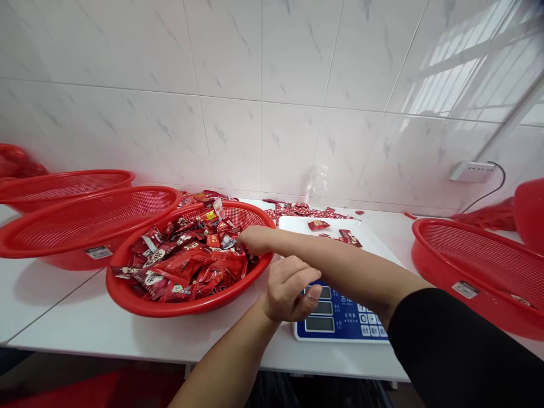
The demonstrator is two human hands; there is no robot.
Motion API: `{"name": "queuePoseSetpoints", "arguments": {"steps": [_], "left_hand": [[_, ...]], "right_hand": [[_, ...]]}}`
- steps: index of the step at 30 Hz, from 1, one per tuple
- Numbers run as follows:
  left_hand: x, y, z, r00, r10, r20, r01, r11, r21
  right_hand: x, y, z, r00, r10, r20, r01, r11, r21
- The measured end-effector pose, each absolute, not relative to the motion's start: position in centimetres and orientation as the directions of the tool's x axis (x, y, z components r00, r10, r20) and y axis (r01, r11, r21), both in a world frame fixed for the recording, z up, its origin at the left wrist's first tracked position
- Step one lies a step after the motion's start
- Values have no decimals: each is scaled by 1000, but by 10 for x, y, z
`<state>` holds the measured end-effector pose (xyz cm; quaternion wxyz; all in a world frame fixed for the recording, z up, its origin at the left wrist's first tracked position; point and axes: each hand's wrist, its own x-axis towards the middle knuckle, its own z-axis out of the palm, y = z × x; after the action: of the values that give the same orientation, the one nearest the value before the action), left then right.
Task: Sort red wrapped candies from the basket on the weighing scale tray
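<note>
Reaching into packets point(187, 263) — right hand point(254, 240) fingertips hidden.

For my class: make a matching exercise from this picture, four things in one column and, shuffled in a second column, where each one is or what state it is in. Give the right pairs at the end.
Things
1. right hand
2. left hand
3. basket of red packets
4. scale

Places or states
A. loosely curled over the table edge, beside the scale's display
B. white tray on top with a few red packets on it
C. reaching across into the heap of packets
D. on the white table, in front of two stacked red baskets with no packets showing in them

Pairs: 1-C, 2-A, 3-D, 4-B
</note>
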<state>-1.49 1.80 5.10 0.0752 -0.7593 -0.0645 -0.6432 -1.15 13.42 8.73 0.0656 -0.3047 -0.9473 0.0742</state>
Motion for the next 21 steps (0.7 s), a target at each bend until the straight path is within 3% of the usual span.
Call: {"name": "queuePoseSetpoints", "arguments": {"steps": [8,12,16,21], "left_hand": [[-13,22,49,159,85,984,261,-964,41],[-12,21,50,152,147,977,218,-969,112],[-13,23,48,131,217,967,207,-960,187],[-15,28,45,137,271,953,234,-944,235]], "right_hand": [[86,131,145,-617,744,258,635,664,-395],[160,131,141,-529,825,198,676,551,-489],[217,134,118,-407,905,121,771,412,-486],[243,139,91,-275,947,168,839,322,-439]]}}
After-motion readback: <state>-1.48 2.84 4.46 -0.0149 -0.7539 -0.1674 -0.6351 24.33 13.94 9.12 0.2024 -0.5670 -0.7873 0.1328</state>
